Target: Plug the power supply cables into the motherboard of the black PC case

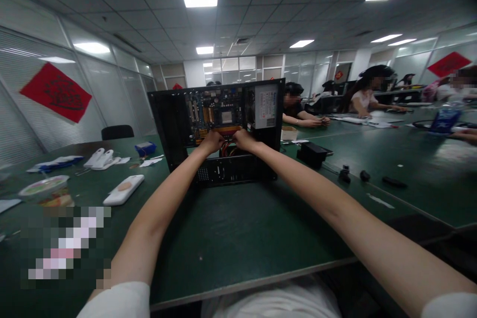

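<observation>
A black computer case (219, 176) stands upright on the green table, its open side facing me. Inside it are a motherboard (226, 117) and, at the upper right, a silver power supply (265, 109) with a white label. Both my hands reach into the lower middle of the case. Closed fingers of my left hand (213, 142) meet the coloured cables (228, 149) from the left. From the right, my right hand (243, 140) pinches by the same cables, its fingertips close to the left ones. Exactly which wire each hand grips is too small to see.
Left of the case lie a white power bank-like block (124, 190), a blue box (145, 148) and a lidded plastic cup (46, 191). To the right are a black box (313, 154) and small black parts (345, 174). Several people sit farther off at the tables.
</observation>
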`<state>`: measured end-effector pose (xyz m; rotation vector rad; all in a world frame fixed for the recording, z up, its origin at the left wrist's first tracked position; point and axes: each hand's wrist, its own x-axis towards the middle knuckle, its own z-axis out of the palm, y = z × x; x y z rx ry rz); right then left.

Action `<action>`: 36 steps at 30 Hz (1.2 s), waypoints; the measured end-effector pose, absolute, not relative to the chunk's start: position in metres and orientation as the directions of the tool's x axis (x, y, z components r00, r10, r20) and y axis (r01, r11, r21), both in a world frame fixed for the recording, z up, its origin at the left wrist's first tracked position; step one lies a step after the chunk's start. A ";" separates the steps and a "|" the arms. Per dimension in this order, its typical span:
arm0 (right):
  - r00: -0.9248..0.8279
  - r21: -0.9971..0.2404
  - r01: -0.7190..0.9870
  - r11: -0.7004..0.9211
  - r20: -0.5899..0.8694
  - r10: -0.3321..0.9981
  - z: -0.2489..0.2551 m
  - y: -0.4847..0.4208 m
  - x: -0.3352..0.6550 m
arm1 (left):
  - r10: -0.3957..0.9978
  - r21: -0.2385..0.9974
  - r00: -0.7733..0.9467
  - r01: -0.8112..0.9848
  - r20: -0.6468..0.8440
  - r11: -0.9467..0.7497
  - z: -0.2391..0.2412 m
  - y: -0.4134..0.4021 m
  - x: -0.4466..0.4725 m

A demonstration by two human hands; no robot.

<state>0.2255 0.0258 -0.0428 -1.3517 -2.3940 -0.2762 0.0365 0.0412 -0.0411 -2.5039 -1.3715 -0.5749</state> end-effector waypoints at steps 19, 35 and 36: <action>-0.749 0.539 0.661 0.521 0.519 0.412 -0.084 -0.046 0.320 | 0.685 -0.014 0.320 0.911 0.654 -0.412 -0.081 -0.071 0.040; -0.855 0.776 0.381 0.502 0.502 -0.128 -0.076 -0.095 0.347 | 0.604 0.003 0.361 0.856 0.711 -0.516 -0.082 -0.089 0.033; -0.873 0.809 0.323 0.490 0.455 -0.175 -0.072 -0.094 0.358 | 0.604 0.005 0.362 0.855 0.710 -0.518 -0.082 -0.090 0.033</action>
